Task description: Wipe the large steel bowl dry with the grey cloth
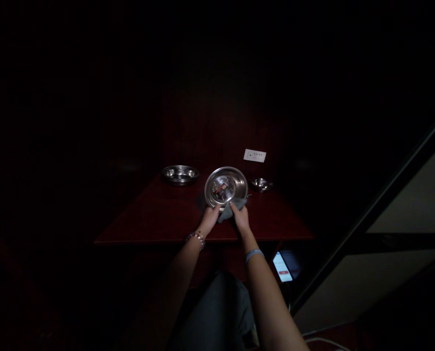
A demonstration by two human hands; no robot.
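Two hands tilt a round shiny steel bowl (226, 187) above the dark red wooden surface (159, 214); left hand (210, 218) pinches its near rim; right hand (240, 217) presses a grey cloth (224, 213) there; wiping seems midway; a wider steel bowl (179, 174) left of the grip and a small steel dish (261, 184) right of it sit untouched.

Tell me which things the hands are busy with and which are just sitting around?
In use:
- tilted steel dish, gripped at its rim by the left hand
- grey cloth, held against the dish's lower rim by the right hand

Lying about:
- wide steel bowl, back left
- small steel bowl, right
- lit phone, low right
- white socket plate, on the wall
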